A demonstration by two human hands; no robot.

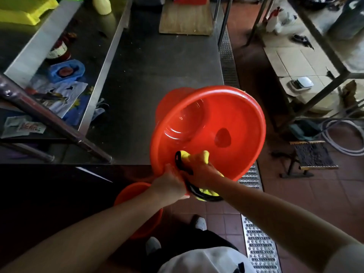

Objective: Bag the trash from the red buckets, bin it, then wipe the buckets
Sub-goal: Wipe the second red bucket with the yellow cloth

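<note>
A red bucket [232, 119] is tilted with its mouth toward me, held above the near edge of the steel table [157, 75]. My left hand [171, 182] grips its near rim. My right hand [201, 172] holds a yellow cloth [197, 157] with a black edge and presses it against the inner wall near the rim. The bucket's inside looks wet and holds no trash. A second red bucket [137, 194] stands on the floor below my left forearm, partly hidden.
A sunken trough [59, 79] on the table's left holds a blue bowl, wrappers and a jar. A wooden board [185, 18] lies at the far end. A metal floor drain grate [258, 243] runs along the tiled floor. A metal rack [315, 75] stands at right.
</note>
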